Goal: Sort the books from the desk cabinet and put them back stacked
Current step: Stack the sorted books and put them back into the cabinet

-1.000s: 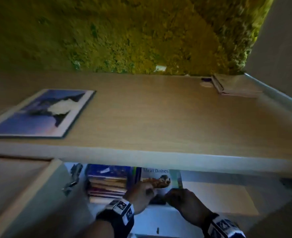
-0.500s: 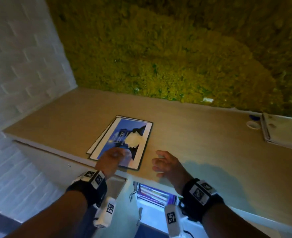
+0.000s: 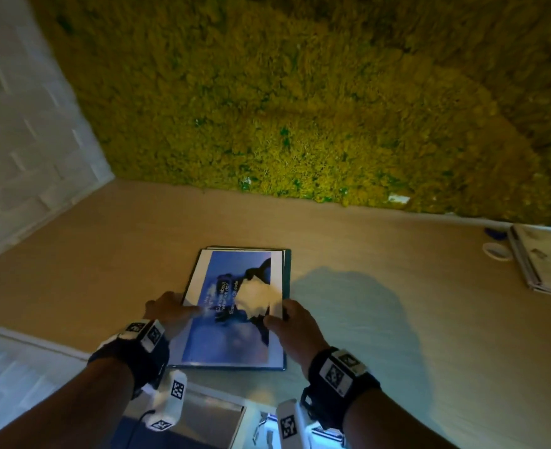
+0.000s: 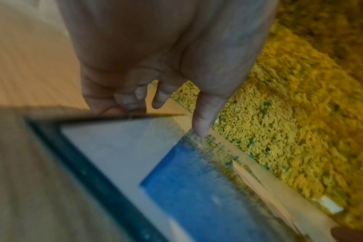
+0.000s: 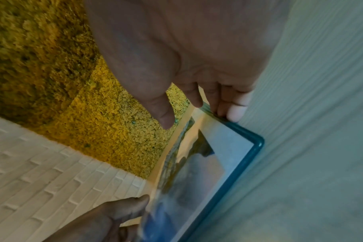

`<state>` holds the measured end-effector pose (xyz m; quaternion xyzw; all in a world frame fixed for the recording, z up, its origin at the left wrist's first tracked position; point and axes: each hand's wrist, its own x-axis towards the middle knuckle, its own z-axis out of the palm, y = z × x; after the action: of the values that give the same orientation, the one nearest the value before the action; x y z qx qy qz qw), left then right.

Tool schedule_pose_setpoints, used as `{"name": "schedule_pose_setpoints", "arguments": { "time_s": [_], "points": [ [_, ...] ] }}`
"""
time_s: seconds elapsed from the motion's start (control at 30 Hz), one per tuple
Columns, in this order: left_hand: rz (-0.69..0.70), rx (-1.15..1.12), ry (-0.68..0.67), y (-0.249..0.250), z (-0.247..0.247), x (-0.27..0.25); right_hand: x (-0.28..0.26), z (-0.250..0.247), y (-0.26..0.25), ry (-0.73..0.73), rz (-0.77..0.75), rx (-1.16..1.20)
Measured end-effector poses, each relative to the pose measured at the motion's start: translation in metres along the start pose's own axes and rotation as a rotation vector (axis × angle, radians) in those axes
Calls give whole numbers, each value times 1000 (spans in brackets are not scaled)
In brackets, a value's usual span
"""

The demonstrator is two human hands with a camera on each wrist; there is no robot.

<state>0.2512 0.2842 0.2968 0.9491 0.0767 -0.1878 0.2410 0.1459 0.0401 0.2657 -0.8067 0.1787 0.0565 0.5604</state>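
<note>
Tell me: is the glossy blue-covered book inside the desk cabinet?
No, the glossy blue-covered book lies flat on the light wooden desk top, with the left hand and right hand at its side edges.

office nook: wooden desk, moss wall, white brick wall.
</note>
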Motion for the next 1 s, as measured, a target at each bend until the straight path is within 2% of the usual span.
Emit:
{"name": "schedule_pose_setpoints", "arguments": {
  "time_s": [0.07, 0.13, 0.2, 0.33, 0.43, 0.47, 0.57, 0.7, 0.83, 1.0],
  "points": [
    [50, -177, -51, 2, -2, 4, 7, -1, 3, 25, 19, 2],
    [29, -361, -172, 8, 0, -5, 12, -4, 10, 48, 32, -24],
    [132, -458, -231, 13, 8, -12, 13, -14, 15, 72, 49, -5],
    [410, -815, -97, 23, 23, -36, 5, -51, 13, 198, 37, 214],
    [609, -842, -72, 54, 20, -66, -10, -85, 2, 150, -97, 448],
    [637, -813, -28, 63, 20, -69, -17, -95, -3, 139, -146, 488],
    [638, -725, 139, 79, 23, -73, -34, -115, -11, 153, -247, 522],
    [641, -780, 98, 89, 50, -85, -58, -118, 4, 195, -268, 546],
    [500, -898, 23, 82, 77, -95, -76, -111, 24, 208, -259, 521],
    [438, -989, 54, 76, 90, -94, -92, -102, 35, 225, -223, 522]
  ]
}}
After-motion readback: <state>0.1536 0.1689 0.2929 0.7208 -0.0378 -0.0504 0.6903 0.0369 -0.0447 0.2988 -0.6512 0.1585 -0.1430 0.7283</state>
